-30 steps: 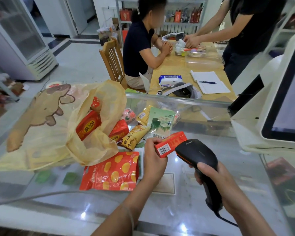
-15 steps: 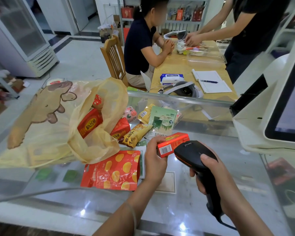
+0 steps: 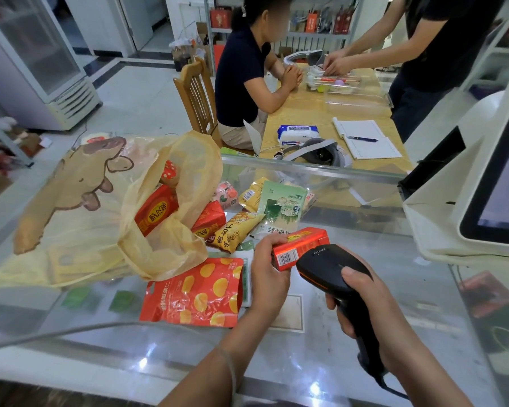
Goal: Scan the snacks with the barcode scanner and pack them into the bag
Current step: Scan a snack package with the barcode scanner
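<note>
Left hand (image 3: 269,274) grips a red snack box (image 3: 299,248), barcode just beside the barcode scanner (image 3: 332,268) gripped by right hand (image 3: 368,306).

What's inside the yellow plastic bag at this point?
Inside the translucent yellow plastic bag are a red carton with a yellow oval label and, behind it, a red packet with white spots. Crumpled plastic covers whatever lies deeper, so a full count is not possible.

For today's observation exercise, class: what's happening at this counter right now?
A person is scanning snacks at a glass counter. The left hand holds a small red box with its barcode turned to the black barcode scanner, gripped in the right hand. A yellow bag lies open with a red carton inside; other packets wait beside it.
</note>
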